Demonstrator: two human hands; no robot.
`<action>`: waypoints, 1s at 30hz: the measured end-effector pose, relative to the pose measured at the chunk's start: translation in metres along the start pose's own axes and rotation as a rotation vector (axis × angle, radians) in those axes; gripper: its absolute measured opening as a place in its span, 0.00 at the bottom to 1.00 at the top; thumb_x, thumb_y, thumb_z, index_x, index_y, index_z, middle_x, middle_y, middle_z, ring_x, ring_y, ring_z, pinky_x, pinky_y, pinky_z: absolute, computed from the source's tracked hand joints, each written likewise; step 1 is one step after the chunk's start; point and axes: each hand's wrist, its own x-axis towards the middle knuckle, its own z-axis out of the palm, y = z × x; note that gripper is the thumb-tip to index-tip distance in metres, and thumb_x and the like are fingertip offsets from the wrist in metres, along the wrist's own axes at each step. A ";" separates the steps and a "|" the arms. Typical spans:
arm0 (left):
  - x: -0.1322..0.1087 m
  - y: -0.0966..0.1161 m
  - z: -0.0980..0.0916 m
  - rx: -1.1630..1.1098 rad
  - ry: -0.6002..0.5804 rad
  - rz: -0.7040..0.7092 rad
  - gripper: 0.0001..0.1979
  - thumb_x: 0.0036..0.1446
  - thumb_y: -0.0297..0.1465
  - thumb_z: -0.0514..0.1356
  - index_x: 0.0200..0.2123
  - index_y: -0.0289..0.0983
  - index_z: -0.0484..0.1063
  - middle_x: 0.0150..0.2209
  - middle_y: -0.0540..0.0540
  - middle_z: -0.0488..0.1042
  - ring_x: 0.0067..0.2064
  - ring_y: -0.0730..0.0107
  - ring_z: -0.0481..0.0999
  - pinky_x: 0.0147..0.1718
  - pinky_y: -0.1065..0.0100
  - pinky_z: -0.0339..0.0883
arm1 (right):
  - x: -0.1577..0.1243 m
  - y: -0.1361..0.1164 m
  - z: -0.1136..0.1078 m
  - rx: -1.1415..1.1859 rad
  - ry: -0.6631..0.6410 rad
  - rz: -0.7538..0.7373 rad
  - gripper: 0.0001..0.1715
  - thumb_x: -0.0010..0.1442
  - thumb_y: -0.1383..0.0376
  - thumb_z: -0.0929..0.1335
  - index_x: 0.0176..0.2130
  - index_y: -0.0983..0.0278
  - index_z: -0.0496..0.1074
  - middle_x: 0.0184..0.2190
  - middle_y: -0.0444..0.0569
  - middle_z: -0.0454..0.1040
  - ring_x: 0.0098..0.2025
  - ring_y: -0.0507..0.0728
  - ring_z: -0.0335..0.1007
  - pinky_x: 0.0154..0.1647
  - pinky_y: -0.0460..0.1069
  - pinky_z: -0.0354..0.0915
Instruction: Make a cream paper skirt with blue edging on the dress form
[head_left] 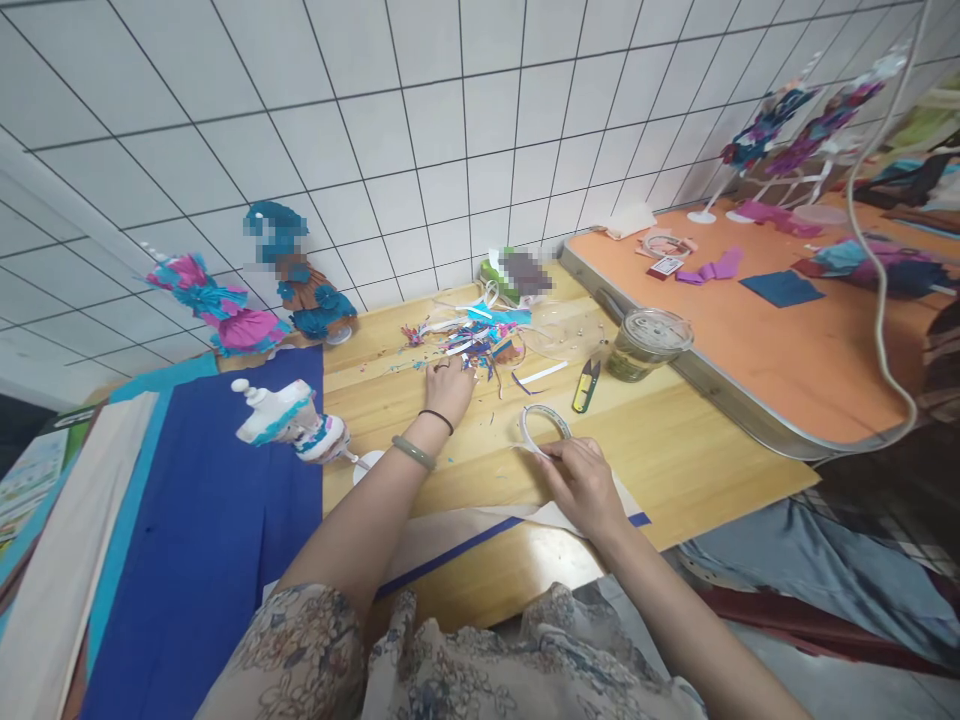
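My right hand point(583, 480) pinches the near edge of a roll of clear tape point(546, 432), which it holds above the wooden table. Stretched forward, my left hand point(450, 390) reaches the near side of a pile of paper scraps point(480, 335); its fingertips are partly hidden, so I cannot tell what they hold. Yellow-and-black thread snips point(586, 386) lie beyond the tape roll. A small white mannequin point(292, 420) with bits of blue and pink paper stands left of my left forearm. Beneath my wrists lies a strip of pale paper with a blue edge point(450, 545).
Large blue paper sheets point(202, 500) cover the table's left side. Two mannequins in crepe-paper dresses point(240, 320) stand by the tiled wall. A clear plastic tub point(651, 345) sits near the metal-edged orange table point(750, 370). A white cable point(862, 200) hangs at right.
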 end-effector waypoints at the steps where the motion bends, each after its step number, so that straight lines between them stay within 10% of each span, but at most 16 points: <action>1: 0.000 -0.001 0.001 -0.011 0.006 0.000 0.11 0.59 0.33 0.54 0.40 0.40 0.75 0.45 0.38 0.69 0.50 0.52 0.64 0.47 0.53 0.53 | 0.000 0.000 0.000 0.003 0.000 0.003 0.02 0.60 0.66 0.67 0.35 0.63 0.70 0.28 0.48 0.76 0.31 0.56 0.69 0.36 0.52 0.60; 30: -0.004 -0.019 0.014 -0.741 0.149 -0.329 0.04 0.47 0.28 0.60 0.24 0.36 0.74 0.26 0.48 0.77 0.30 0.70 0.75 0.31 0.70 0.67 | 0.002 0.005 0.001 0.011 -0.046 0.071 0.06 0.61 0.63 0.66 0.35 0.63 0.71 0.27 0.48 0.75 0.31 0.56 0.69 0.37 0.53 0.61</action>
